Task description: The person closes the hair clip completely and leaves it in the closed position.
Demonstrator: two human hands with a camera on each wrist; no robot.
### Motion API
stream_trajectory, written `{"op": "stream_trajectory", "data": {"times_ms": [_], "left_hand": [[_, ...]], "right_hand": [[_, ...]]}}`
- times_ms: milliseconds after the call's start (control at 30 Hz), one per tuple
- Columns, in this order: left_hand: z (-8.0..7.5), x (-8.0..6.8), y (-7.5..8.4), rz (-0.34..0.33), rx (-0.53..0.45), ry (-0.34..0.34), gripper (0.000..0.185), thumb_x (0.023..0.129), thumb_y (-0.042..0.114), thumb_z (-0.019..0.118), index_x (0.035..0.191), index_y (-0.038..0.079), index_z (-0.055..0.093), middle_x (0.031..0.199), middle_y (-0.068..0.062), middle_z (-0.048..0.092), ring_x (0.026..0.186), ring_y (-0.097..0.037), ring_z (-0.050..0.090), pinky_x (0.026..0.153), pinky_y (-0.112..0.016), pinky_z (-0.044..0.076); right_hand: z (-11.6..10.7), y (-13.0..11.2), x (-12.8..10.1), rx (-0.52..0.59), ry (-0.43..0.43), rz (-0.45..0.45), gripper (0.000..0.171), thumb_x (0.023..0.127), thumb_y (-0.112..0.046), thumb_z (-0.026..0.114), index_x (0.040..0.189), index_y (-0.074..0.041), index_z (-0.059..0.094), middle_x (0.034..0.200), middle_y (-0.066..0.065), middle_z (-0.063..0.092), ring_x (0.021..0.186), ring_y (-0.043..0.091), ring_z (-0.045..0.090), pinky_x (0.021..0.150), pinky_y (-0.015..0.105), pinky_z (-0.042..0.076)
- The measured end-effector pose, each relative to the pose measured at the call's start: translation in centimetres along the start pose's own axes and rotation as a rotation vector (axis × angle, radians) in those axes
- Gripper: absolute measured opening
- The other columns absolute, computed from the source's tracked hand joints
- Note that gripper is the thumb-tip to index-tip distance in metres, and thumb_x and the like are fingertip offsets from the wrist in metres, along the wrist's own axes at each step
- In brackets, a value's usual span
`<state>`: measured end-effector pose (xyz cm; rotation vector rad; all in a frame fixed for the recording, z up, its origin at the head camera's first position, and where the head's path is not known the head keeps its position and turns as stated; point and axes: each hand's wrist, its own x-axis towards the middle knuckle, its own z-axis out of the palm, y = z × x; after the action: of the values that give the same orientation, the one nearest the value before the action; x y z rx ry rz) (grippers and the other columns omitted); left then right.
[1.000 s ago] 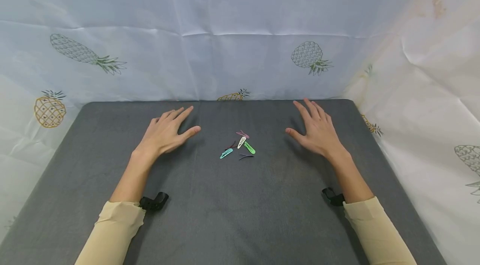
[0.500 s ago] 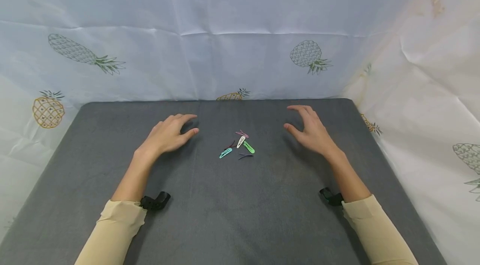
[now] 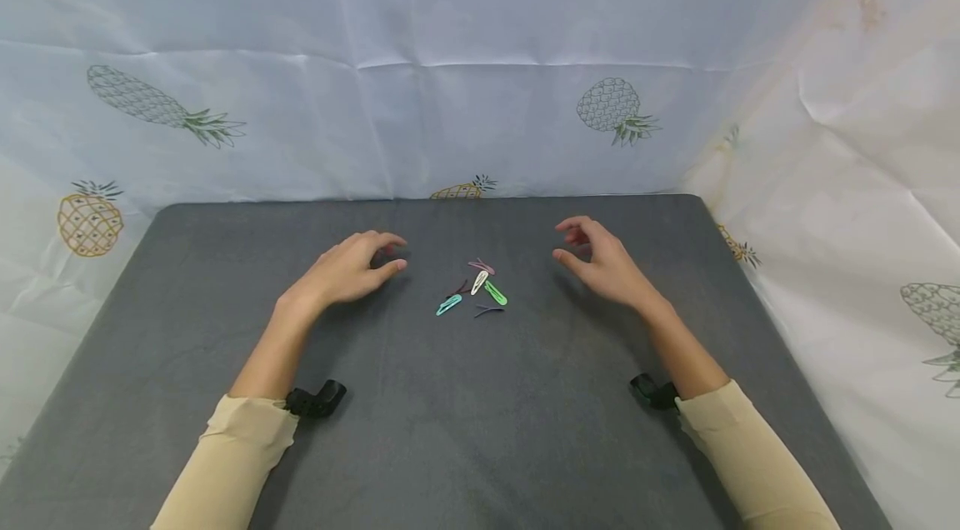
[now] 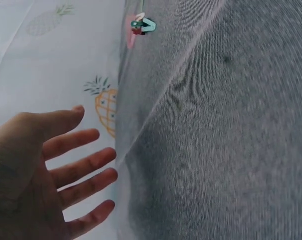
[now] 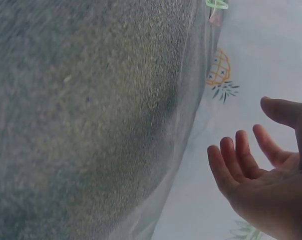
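Note:
Several small snap hair clips lie in a loose cluster mid-table in the head view. Among them are a pink clip (image 3: 482,266), a white clip (image 3: 479,282), a green clip (image 3: 496,293), a turquoise clip (image 3: 449,304), a dark red clip (image 3: 458,289) and a dark purple clip (image 3: 489,310). To the left of the cluster, my left hand (image 3: 347,267) hovers over the table with loosely bent fingers, holding nothing. My right hand (image 3: 603,265) hovers on the other side, fingers loosely bent and also holding nothing. The left wrist view shows the left hand's spread fingers (image 4: 85,165).
A grey cloth covers the table (image 3: 450,430). Behind it hangs a white curtain (image 3: 480,122) printed with pineapples, which also runs along the right side. Black wrist cameras sit at the left cuff (image 3: 317,399) and right cuff (image 3: 654,391).
Both hands' fingers have gone from outstretched to loosely bent. The right hand has moved left toward the clips, and the left hand slightly right. The clips lie as before.

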<state>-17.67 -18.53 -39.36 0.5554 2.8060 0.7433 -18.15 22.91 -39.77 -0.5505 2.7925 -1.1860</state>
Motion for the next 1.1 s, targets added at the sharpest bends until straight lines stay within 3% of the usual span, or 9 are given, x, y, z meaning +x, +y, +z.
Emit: {"op": "stream_trajectory", "data": {"times_ms": [300, 533, 1100], "left_hand": [[0.8, 0.8, 0.7, 0.045, -0.077, -0.039, 0.044, 0.111, 0.032, 0.061, 0.146, 0.006, 0.065, 0.137, -0.017, 0.070, 0.125, -0.034, 0.067, 0.105, -0.056, 0.053], [1.3, 1.3, 1.2, 0.088, -0.078, -0.050, 0.043, 0.111, 0.031, 0.062, 0.144, 0.004, 0.066, 0.136, -0.018, 0.071, 0.124, -0.035, 0.069, 0.105, -0.056, 0.054], [1.5, 2.1, 2.3, 0.102, -0.095, -0.082, 0.041, 0.111, 0.030, 0.062, 0.144, 0.007, 0.067, 0.133, -0.014, 0.072, 0.124, -0.032, 0.069, 0.105, -0.055, 0.054]], "right_hand": [[1.1, -0.8, 0.4, 0.068, -0.050, 0.029, 0.043, 0.108, -0.018, 0.068, 0.145, 0.002, 0.056, 0.128, 0.021, 0.066, 0.120, 0.035, 0.064, 0.109, 0.056, 0.054], [2.0, -1.7, 0.7, 0.084, -0.074, 0.016, 0.042, 0.107, -0.017, 0.069, 0.143, 0.002, 0.058, 0.126, 0.019, 0.068, 0.117, 0.033, 0.066, 0.108, 0.055, 0.055], [4.1, -2.7, 1.6, 0.106, -0.115, 0.001, 0.040, 0.106, -0.015, 0.069, 0.141, 0.001, 0.060, 0.125, 0.018, 0.069, 0.116, 0.031, 0.068, 0.104, 0.051, 0.056]]}}
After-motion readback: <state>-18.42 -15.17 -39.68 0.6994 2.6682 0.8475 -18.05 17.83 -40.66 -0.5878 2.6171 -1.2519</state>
